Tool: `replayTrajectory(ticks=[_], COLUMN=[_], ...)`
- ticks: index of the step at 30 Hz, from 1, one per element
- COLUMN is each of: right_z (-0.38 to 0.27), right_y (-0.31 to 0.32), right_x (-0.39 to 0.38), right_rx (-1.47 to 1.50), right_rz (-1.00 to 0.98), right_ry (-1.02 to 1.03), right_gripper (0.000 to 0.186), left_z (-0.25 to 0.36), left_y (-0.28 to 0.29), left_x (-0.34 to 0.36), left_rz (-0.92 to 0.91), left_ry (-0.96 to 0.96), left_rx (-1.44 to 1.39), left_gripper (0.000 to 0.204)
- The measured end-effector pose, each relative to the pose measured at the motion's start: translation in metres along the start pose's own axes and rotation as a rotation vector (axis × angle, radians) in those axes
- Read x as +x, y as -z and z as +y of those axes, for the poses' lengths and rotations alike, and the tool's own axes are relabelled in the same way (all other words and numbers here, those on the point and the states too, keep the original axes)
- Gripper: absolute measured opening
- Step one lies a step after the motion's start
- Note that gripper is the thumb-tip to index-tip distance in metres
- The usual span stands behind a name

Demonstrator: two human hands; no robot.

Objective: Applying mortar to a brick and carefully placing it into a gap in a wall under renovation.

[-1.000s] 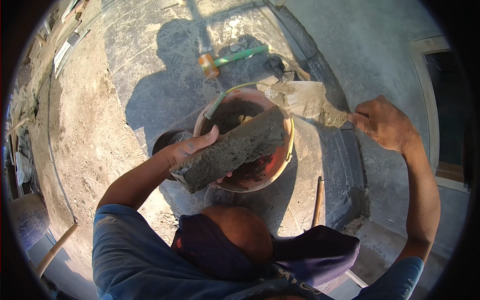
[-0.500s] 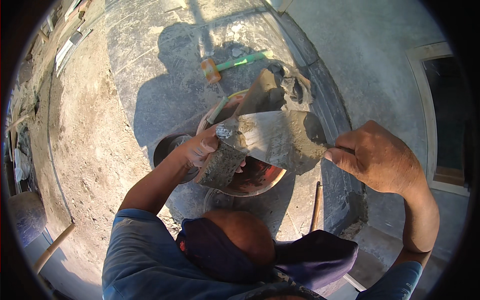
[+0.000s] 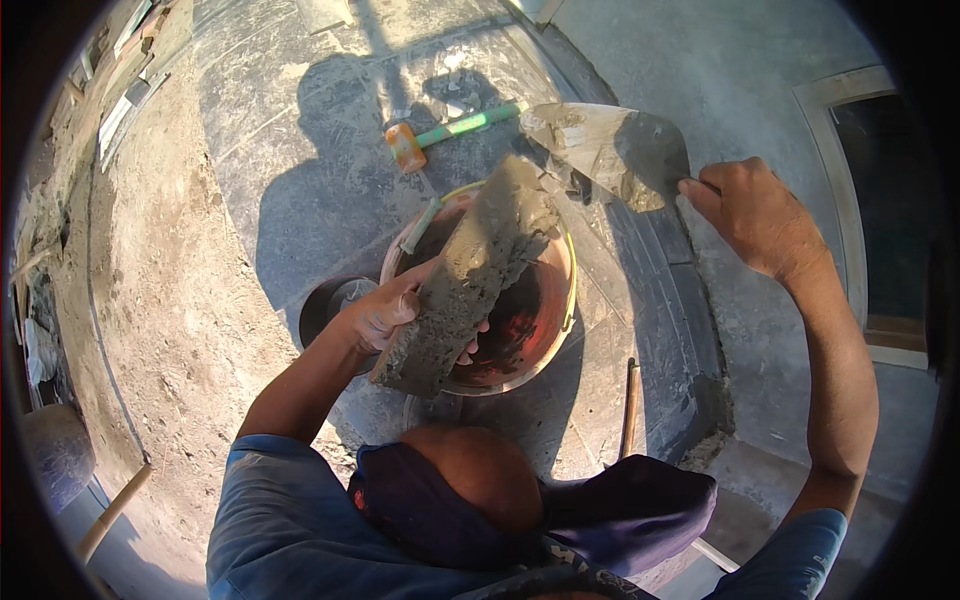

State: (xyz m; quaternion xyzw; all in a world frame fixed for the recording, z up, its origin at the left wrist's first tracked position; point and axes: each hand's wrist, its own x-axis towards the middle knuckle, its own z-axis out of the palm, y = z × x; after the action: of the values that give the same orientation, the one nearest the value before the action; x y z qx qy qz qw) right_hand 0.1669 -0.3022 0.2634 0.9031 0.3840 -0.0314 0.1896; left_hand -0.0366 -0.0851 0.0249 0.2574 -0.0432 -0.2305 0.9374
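My left hand (image 3: 385,315) grips a long, narrow board-like piece (image 3: 465,275) coated in wet grey mortar, held at a slant over a reddish bucket (image 3: 548,345) with a yellow handle and a pale grip. Some fingertips show beneath the piece's right edge. My right hand (image 3: 745,220) holds a wide metal trowel (image 3: 605,150), smeared with mortar, up to the right of the piece and above the bucket's far side. Much of the bucket's inside is hidden by the coated piece.
A mallet (image 3: 408,147) with an orange head and green handle lies beyond the bucket. A dark container (image 3: 325,310) stands at left. A wooden handle (image 3: 630,405) lies at lower right. A grey wall (image 3: 710,120) with a framed opening runs along the right; rough ground (image 3: 145,280) spans the left.
The trowel dipped across the mortar-coated piece half a second ago and has since lifted away toward the upper right with my right hand. The piece now sits at a steeper diagonal.
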Motion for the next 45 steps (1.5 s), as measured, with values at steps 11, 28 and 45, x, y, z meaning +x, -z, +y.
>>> replayTrajectory(ticks=[11, 28, 45], right_z=[-0.057, -0.030, 0.014], right_y=[-0.130, -0.177, -0.011], right_x=[-0.080, -0.116, 0.006], right_rx=[1.749, 1.137, 0.372], right_rz=[-0.472, -0.351, -0.558], right_ry=[-0.237, -0.189, -0.042], right_gripper=[0.039, 0.033, 0.041], left_z=[-0.011, 0.011, 0.016], left_y=[-0.003, -0.009, -0.001], left_x=[0.008, -0.013, -0.010], left_rz=[-0.080, 0.109, -0.038], left_ry=[-0.185, -0.167, 0.355], left_rx=[-0.524, -0.446, -0.074], left_gripper=[0.119, 0.107, 0.104])
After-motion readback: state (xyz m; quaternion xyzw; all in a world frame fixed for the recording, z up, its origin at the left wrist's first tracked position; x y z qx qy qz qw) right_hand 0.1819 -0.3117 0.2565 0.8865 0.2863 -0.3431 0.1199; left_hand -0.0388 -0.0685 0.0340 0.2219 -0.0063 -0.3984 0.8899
